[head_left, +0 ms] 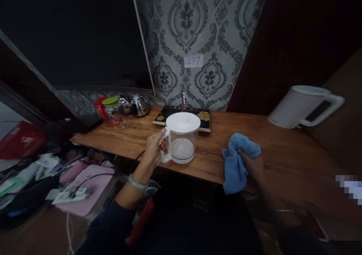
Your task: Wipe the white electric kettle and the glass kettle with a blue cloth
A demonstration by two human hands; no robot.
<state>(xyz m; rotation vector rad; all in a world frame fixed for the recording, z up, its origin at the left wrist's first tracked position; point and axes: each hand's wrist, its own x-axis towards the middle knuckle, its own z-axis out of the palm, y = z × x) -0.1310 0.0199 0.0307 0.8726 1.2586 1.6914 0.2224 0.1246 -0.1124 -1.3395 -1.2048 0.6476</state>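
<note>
A clear pitcher [183,145] with a flat white lid and white handle is near the middle of the view. My left hand [155,145] is wrapped round its handle, and a pale bangle circles that wrist. The pitcher looks upright at the table's front edge; whether its base touches the wood I cannot tell. To the right, my right hand [250,164], blurred, grips a crumpled blue cloth [236,172] that hangs down past the table edge. The cloth and the pitcher are apart.
Behind the pitcher, a black induction cooktop [205,126] lies on the wooden table [215,149]. A white electric kettle [299,106] stands at the right. Glass pots [114,113] and a metal teapot [138,106] sit at the back left. Clutter and a pink box [87,191] lie lower left.
</note>
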